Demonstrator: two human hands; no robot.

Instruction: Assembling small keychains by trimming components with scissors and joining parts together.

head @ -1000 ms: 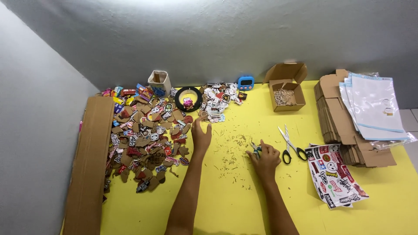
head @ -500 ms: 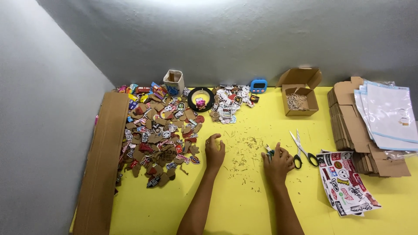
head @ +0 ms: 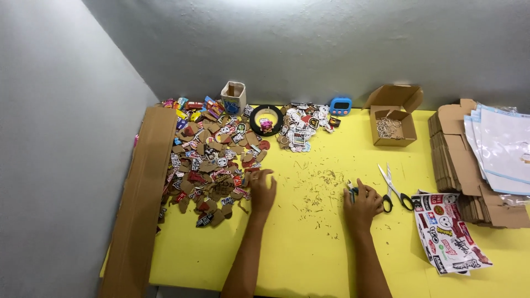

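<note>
My left hand (head: 263, 188) lies flat on the yellow table (head: 309, 243), its fingers spread and touching the right edge of a big heap of sticker-covered cardboard cutouts (head: 212, 163). My right hand (head: 361, 205) rests on the table with its fingers curled over a small green-handled tool (head: 351, 189), of which only a bit shows. Black-handled scissors (head: 393, 188) lie just right of that hand. Small scraps of cardboard (head: 317, 190) are scattered between the two hands.
A long cardboard strip (head: 141, 204) lies at the left edge. At the back stand a small cup (head: 233, 97), a black tape roll (head: 266, 120), loose stickers (head: 303, 126), a blue timer (head: 340, 105) and an open box (head: 392, 118). A sticker sheet (head: 450, 232) and stacked cardboard (head: 461, 160) lie at the right.
My left hand has slid back toward me along the edge of the cutout heap. My right hand has stayed on the small tool beside the scissors. The view has shifted a little.
</note>
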